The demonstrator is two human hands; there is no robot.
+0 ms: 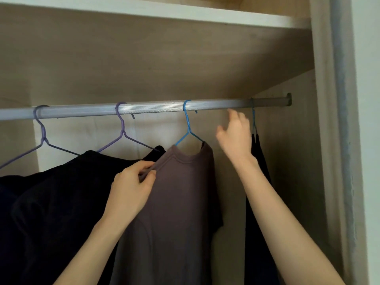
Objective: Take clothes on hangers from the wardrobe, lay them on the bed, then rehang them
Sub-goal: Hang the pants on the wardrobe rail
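The left hand (131,182) pinches the shoulder of the brown cotton T-shirt (174,202) on its blue wire hanger (188,128); the right hand (234,136) hovers slack-fingered beside it under the silver metal rail (144,109).

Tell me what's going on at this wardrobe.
A person is working at the wardrobe. The left hand pinches the shoulder of the grey-brown T-shirt, which hangs on a blue hanger hooked over the rail. The right hand is open, raised just under the rail between that hanger and a dark garment at the far right. Dark clothes on purple hangers hang to the left.
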